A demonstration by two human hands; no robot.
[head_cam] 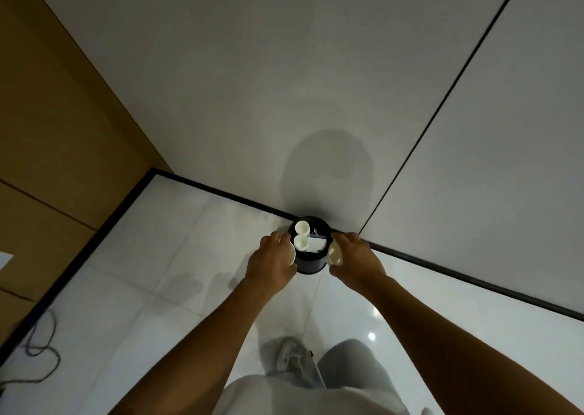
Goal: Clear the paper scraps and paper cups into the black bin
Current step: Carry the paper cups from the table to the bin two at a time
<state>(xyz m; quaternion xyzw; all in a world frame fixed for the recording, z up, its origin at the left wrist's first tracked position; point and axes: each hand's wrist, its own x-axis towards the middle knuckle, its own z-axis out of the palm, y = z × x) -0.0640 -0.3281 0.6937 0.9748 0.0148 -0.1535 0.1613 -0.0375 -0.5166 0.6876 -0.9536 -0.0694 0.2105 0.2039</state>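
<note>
white cups (301, 236) inside black bin (311, 264)

The round black plastic bin (311, 264) stands on the floor against the wall. Two white paper cups (301, 227) stick up inside it, at its left side, one behind the other, with a flat white paper scrap (317, 244) lying to their right. The left hand (271, 261) is at the bin's left, the right hand (354, 258) at its right, each with a paper cup against the bin's side.

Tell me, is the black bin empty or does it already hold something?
Not empty. The black bin holds two white paper cups near its left rim and a white paper scrap beside them.
</note>
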